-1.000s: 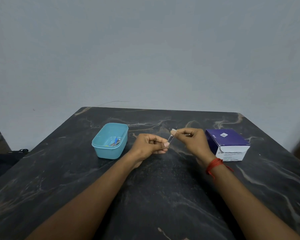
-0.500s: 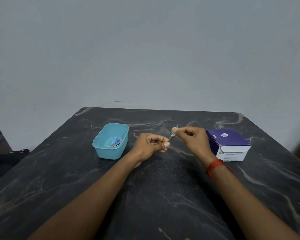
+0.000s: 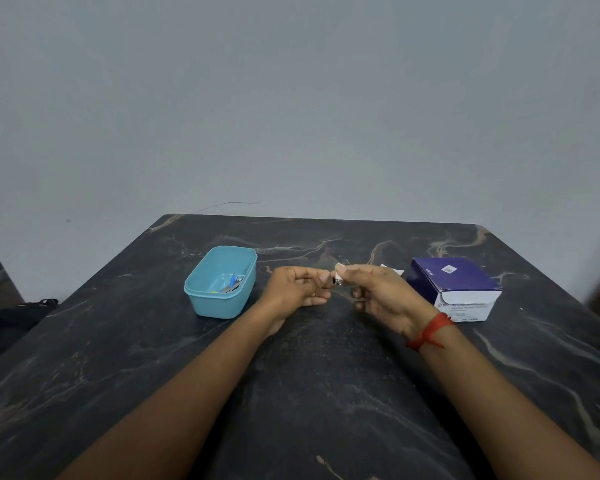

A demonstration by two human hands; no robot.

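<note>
Over the middle of the dark marble table (image 3: 326, 393), both my hands meet around a small thin metal item (image 3: 337, 280). My left hand (image 3: 297, 292) has its fingers curled and pinches one end of it. My right hand (image 3: 378, 294), with a red thread at the wrist, pinches the other end between thumb and forefinger. Most of the item is hidden by my fingers, so its shape stays unclear.
A teal plastic tub (image 3: 201, 299) with several small metal and blue tools stands to the left of my hands. A purple and white carton (image 3: 465, 299) stands to the right, with a small white packet (image 3: 392, 270) behind my right hand. A grey wall rises behind the table.
The small item stuck up slanted between my fingertips before; now it lies lower and is mostly covered. My right hand has turned and dropped slightly. The left hand has barely moved.
</note>
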